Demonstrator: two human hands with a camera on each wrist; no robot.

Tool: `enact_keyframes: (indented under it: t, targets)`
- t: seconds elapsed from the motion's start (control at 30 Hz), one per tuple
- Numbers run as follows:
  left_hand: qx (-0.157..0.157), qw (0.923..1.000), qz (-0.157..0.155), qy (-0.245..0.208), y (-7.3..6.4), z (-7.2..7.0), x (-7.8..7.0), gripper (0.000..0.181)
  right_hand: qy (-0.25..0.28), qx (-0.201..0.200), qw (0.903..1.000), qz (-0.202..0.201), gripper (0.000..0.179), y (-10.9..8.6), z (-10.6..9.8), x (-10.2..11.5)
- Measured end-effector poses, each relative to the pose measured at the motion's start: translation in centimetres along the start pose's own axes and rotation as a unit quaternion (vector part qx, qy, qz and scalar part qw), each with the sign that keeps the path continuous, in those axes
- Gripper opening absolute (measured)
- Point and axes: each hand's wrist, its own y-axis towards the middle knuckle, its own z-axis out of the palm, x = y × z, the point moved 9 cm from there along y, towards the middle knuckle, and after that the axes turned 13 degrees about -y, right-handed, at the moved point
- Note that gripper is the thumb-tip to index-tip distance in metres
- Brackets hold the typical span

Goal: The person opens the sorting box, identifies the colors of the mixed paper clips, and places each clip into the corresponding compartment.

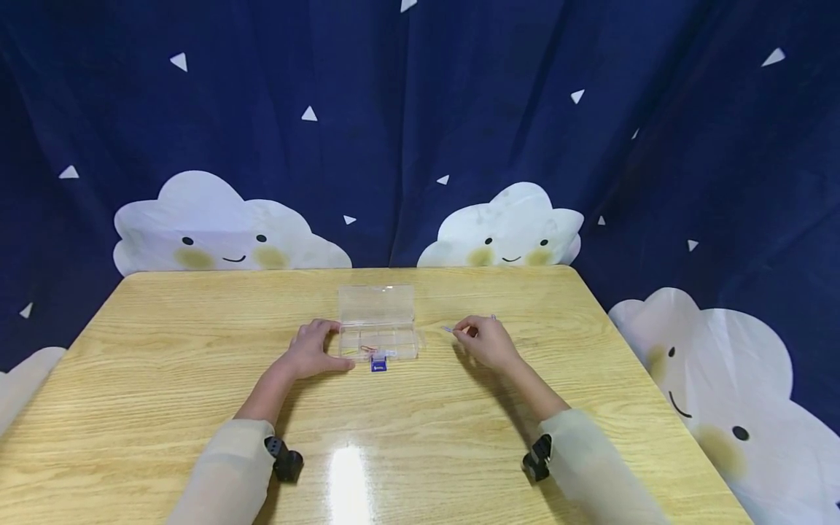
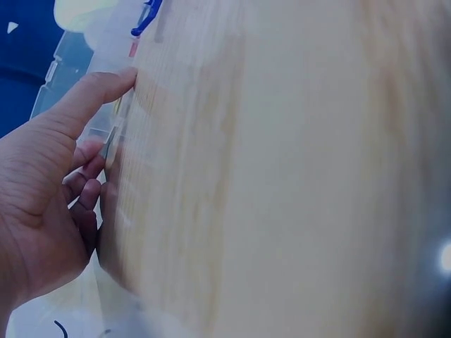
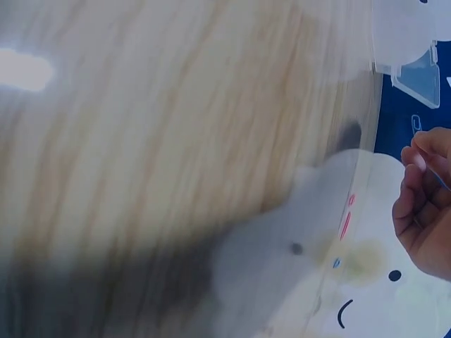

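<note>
A clear plastic compartment box (image 1: 378,341) lies on the table, its lid (image 1: 376,304) raised at the back. My left hand (image 1: 316,351) grips the box's left end, thumb at the front corner and fingers along the side and back. Inside, red paper clips (image 1: 369,348) and a yellow one (image 1: 349,353) lie in the front compartments. To the right of the box, my right hand (image 1: 487,343) pinches a pale blue paper clip (image 3: 416,123) between thumb and fingertips. In the left wrist view, the left thumb reaches along the box's front edge.
A blue tag (image 1: 378,364) is at the box's front. In the right wrist view, two small red pieces (image 3: 345,225) and a blue one (image 3: 336,263) lie near the edge of the wooden table (image 1: 420,445). A dark blue curtain (image 1: 367,146) with cloud shapes hangs behind.
</note>
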Motion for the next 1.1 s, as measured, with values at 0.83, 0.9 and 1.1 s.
enact_keyframes:
  t: [0.83, 0.9, 1.1]
  targets:
    - [0.003, 1.0, 0.001, -0.003, 0.1, 0.1, 0.0, 0.082, 0.001, 0.048, 0.9982, -0.036, 0.015, 0.7, 2.7, 4.1]
    - [0.004, 1.0, -0.001, -0.004, 0.1, 0.1, 0.1, 0.082, -0.002, 0.049, 0.9981, -0.037, 0.015, 0.8, 2.7, 4.4]
    - [0.005, 1.0, -0.001, -0.006, 0.0, 0.0, 0.0, 0.082, -0.011, 0.046, 0.9979, -0.043, 0.014, 0.9, 2.7, 5.1]
